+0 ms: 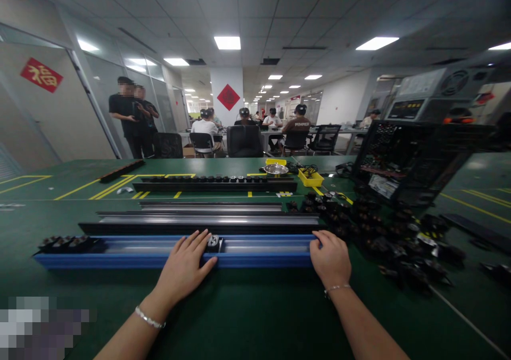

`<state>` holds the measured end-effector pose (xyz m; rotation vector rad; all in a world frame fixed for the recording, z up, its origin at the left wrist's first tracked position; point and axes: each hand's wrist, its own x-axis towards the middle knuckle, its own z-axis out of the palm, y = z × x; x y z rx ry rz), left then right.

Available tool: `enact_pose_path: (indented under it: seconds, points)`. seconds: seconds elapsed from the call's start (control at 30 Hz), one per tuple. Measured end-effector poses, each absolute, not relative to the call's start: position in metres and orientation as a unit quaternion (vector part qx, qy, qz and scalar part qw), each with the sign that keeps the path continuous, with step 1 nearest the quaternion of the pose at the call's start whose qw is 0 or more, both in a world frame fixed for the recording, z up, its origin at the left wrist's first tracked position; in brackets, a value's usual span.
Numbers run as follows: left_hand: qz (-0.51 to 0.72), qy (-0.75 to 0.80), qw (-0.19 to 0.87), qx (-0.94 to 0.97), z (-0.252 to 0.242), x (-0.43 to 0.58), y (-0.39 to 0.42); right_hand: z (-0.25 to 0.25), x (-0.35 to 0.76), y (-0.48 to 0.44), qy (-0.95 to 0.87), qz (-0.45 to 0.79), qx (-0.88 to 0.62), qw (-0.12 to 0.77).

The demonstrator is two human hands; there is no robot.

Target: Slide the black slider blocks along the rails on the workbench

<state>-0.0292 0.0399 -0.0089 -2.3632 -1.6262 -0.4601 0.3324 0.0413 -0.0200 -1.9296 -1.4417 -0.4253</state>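
A long blue channel-shaped rail [131, 261] lies across the green table in front of me. My left hand [187, 259] rests over its middle with fingers stretched out and thumb apart, beside a small black and silver socket module [214, 243] sitting in the channel. Whether the fingertips touch that module I cannot tell. At the rail's right end my right hand [329, 256] is closed around the edge, fingers curled over it. Several black socket modules [66, 243] stand in the left end of the channel.
Behind the blue rail lie black rails [199, 227], and farther back a rail filled with modules [215, 185]. A heap of black modules [371, 216] covers the right side. Beyond are a yellow bin [310, 178], a metal dish [276, 169] and an open computer case [395, 163]. People sit farther off.
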Motion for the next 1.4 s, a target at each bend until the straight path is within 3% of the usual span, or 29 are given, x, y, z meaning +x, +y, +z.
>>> enact_pose_path:
  seconds: [0.7,1.4]
  points:
    - [-0.242,-0.57,0.102,-0.779,0.006,-0.014,0.029,-0.021,0.333,0.041,-0.559,-0.171,-0.733,0.347]
    - [-0.225,-0.509,0.038,-0.83,0.005,-0.009,0.025,-0.022,0.334,0.041,-0.558,-0.168,-0.741,0.334]
